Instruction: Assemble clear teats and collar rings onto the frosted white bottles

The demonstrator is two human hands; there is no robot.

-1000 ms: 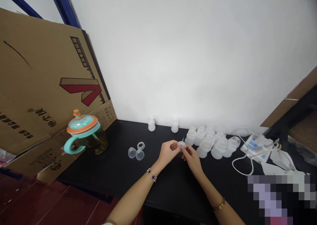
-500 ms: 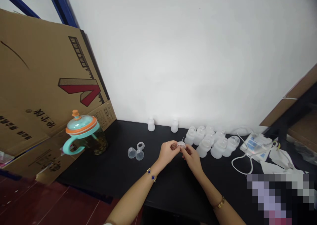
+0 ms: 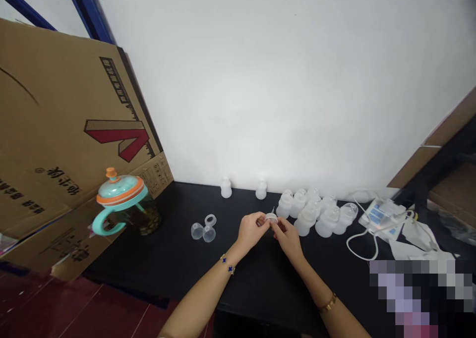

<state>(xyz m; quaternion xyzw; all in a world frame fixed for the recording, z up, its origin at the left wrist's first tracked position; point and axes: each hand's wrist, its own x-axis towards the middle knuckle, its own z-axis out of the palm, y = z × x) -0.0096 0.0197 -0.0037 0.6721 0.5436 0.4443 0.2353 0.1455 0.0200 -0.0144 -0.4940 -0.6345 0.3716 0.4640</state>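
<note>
Between both hands, above the black table, is a small white bottle collar (image 3: pixel 271 217) with a thin pale tip sticking up from it. The fingers of my left hand (image 3: pixel 254 227) pinch its left side. My right hand (image 3: pixel 286 234) grips the right side with thumb and fingers, which partly hide the underside. Just behind and to the right stand several frosted white baby bottles (image 3: pixel 305 220) with clear domed caps. To the left of my hands lie two clear bottle caps (image 3: pixel 208 234) and a loose white collar ring (image 3: pixel 210 220), close together.
Two small white bottles (image 3: pixel 225 188) stand at the wall. A turquoise and orange jug (image 3: pixel 122 199) sits at the left by a large cardboard box (image 3: pixel 55 105). White cables (image 3: pixel 366 249) and papers lie at the right. A pixelated patch covers the lower right.
Both hands keep the collar at nearly the same spot, with only tiny finger shifts. The whole view has moved slightly.
</note>
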